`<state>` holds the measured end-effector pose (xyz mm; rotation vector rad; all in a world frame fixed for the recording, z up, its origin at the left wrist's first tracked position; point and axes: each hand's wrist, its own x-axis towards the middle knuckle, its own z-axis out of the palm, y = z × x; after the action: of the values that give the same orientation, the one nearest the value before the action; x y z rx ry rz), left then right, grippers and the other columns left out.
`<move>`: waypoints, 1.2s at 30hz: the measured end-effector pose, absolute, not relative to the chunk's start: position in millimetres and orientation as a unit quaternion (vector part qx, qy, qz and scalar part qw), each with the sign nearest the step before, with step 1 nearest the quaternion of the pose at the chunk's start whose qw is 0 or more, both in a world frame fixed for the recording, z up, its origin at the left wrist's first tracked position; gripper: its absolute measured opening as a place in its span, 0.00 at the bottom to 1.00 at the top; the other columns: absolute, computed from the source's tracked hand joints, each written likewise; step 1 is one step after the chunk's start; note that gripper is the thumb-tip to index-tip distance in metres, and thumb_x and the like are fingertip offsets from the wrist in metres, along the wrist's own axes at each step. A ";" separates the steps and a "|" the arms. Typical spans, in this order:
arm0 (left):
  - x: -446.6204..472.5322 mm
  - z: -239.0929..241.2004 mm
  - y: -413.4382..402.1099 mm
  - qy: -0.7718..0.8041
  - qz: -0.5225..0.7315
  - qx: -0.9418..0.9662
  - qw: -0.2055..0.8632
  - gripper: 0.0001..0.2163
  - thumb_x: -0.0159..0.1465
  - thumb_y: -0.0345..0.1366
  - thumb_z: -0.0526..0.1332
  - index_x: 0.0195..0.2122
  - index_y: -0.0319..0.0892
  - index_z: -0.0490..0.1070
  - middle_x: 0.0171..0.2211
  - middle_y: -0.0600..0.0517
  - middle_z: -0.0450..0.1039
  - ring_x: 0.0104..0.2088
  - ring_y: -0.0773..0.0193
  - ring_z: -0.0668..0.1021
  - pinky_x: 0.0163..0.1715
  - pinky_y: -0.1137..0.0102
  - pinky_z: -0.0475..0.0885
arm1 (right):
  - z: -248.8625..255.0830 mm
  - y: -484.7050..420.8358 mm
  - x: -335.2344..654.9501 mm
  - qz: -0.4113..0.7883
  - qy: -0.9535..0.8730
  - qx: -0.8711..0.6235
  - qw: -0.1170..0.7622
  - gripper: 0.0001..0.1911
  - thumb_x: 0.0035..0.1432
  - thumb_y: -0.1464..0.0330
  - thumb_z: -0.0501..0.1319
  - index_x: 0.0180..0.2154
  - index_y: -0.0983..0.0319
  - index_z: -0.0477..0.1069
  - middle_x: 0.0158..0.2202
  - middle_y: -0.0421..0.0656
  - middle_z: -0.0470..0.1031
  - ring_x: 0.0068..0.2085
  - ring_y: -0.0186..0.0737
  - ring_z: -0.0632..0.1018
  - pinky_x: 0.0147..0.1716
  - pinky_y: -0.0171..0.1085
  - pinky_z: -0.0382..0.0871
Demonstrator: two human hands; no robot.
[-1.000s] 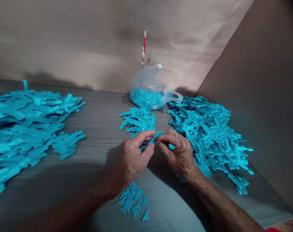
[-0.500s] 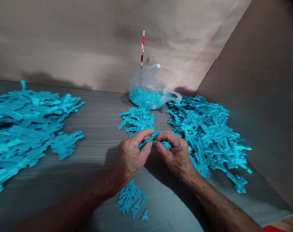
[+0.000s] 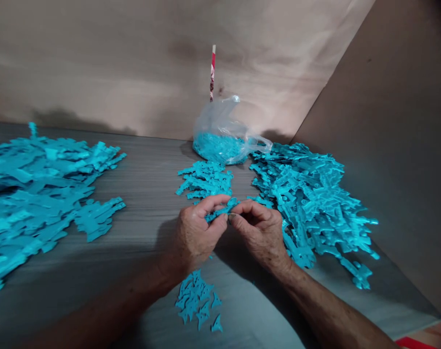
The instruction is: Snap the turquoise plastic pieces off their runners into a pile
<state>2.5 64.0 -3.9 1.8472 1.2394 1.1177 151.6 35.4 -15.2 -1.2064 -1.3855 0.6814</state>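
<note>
A small turquoise flat plastic piece (image 3: 217, 213) is held up over the middle of the table. My left hand (image 3: 194, 235) has it pinched between thumb and fingers. At the far right end of the same piece, the thumb and forefinger of my right hand (image 3: 262, 232) close together; the fingertips hide exactly how they grip it. Below my left wrist lies a small heap of pointed, fin-like turquoise pieces (image 3: 196, 298). Beyond my hands sits a low pile of longer turquoise pieces (image 3: 209, 178).
A large heap of flat turquoise pieces (image 3: 41, 184) covers the table's left side. Another big heap (image 3: 311, 194) lies at right, near the side wall (image 3: 398, 145). At the back stands a clear plastic bag (image 3: 220, 118) with turquoise pieces inside, below a patterned strip (image 3: 212, 72).
Both hands stay nearly in place, and the held piece has shifted slightly. Turquoise that showed in the gap under my right fingers is gone from there. The view has moved a little.
</note>
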 end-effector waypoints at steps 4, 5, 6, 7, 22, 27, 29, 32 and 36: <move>0.9 -3.6 68.1 0.448 0.423 0.688 0.384 0.16 0.57 0.32 0.63 0.47 0.40 0.78 0.39 0.48 0.83 0.39 0.57 0.83 0.43 0.66 0.79 | -17.1 35.7 151.1 0.291 -0.580 -0.507 0.568 0.04 0.53 0.74 0.62 0.27 0.61 0.73 0.24 0.37 0.73 0.27 0.33 0.71 0.30 0.34 0.64; 0.6 -3.0 68.6 0.444 0.421 0.686 0.393 0.17 0.56 0.33 0.63 0.47 0.39 0.78 0.39 0.48 0.83 0.39 0.57 0.83 0.44 0.66 0.79 | -18.1 35.9 151.2 0.290 -0.578 -0.508 0.569 0.04 0.53 0.74 0.62 0.27 0.61 0.73 0.25 0.37 0.73 0.27 0.33 0.71 0.30 0.34 0.64; 0.4 -2.3 69.0 0.442 0.417 0.688 0.397 0.17 0.56 0.32 0.64 0.48 0.39 0.78 0.40 0.47 0.83 0.40 0.57 0.83 0.45 0.65 0.78 | -19.0 36.1 151.3 0.287 -0.576 -0.510 0.571 0.04 0.53 0.74 0.62 0.27 0.61 0.73 0.24 0.36 0.72 0.27 0.33 0.71 0.29 0.34 0.64; 0.2 -1.7 69.1 0.442 0.414 0.690 0.396 0.18 0.56 0.32 0.63 0.48 0.38 0.78 0.41 0.47 0.83 0.41 0.56 0.83 0.46 0.65 0.78 | -19.8 36.3 151.4 0.282 -0.575 -0.512 0.573 0.04 0.53 0.74 0.62 0.27 0.61 0.73 0.24 0.36 0.72 0.27 0.33 0.70 0.29 0.34 0.64; 1.6 8.0 63.9 0.455 0.403 0.707 0.361 0.16 0.55 0.30 0.63 0.46 0.44 0.80 0.36 0.52 0.83 0.36 0.58 0.83 0.43 0.66 0.79 | -18.6 34.0 143.6 0.327 -0.477 -0.503 0.642 0.12 0.45 0.75 0.66 0.33 0.59 0.67 0.26 0.33 0.66 0.25 0.30 0.67 0.24 0.30 0.62; 0.6 6.1 62.8 0.452 0.400 0.711 0.360 0.17 0.56 0.30 0.63 0.46 0.46 0.80 0.35 0.52 0.83 0.34 0.58 0.83 0.41 0.66 0.79 | -15.4 34.9 144.6 0.377 -0.465 -0.478 0.643 0.16 0.44 0.75 0.66 0.37 0.59 0.68 0.25 0.32 0.68 0.24 0.30 0.69 0.23 0.30 0.63; -0.1 4.4 62.5 0.450 0.397 0.714 0.360 0.16 0.56 0.31 0.63 0.46 0.46 0.80 0.35 0.52 0.83 0.33 0.59 0.83 0.39 0.66 0.79 | -14.9 35.2 145.7 0.387 -0.472 -0.474 0.635 0.15 0.44 0.74 0.66 0.36 0.60 0.69 0.24 0.33 0.69 0.23 0.30 0.68 0.22 0.30 0.63; -0.7 2.7 62.2 0.449 0.395 0.716 0.359 0.16 0.56 0.30 0.62 0.45 0.46 0.80 0.34 0.52 0.83 0.33 0.59 0.83 0.37 0.66 0.78 | -14.8 35.2 146.4 0.385 -0.475 -0.478 0.631 0.13 0.43 0.74 0.66 0.34 0.60 0.70 0.24 0.34 0.70 0.23 0.30 0.69 0.21 0.30 0.63; -0.4 2.9 62.7 0.455 0.390 0.711 0.368 0.14 0.55 0.29 0.62 0.42 0.46 0.80 0.33 0.53 0.83 0.33 0.59 0.83 0.35 0.67 0.78 | -16.1 34.9 146.6 0.373 -0.488 -0.489 0.620 0.11 0.44 0.74 0.66 0.33 0.60 0.71 0.25 0.35 0.72 0.23 0.30 0.69 0.22 0.31 0.63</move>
<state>-0.4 62.7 2.9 1.8249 1.1698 1.0028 146.6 34.9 -16.1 -1.1246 -1.1213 0.8571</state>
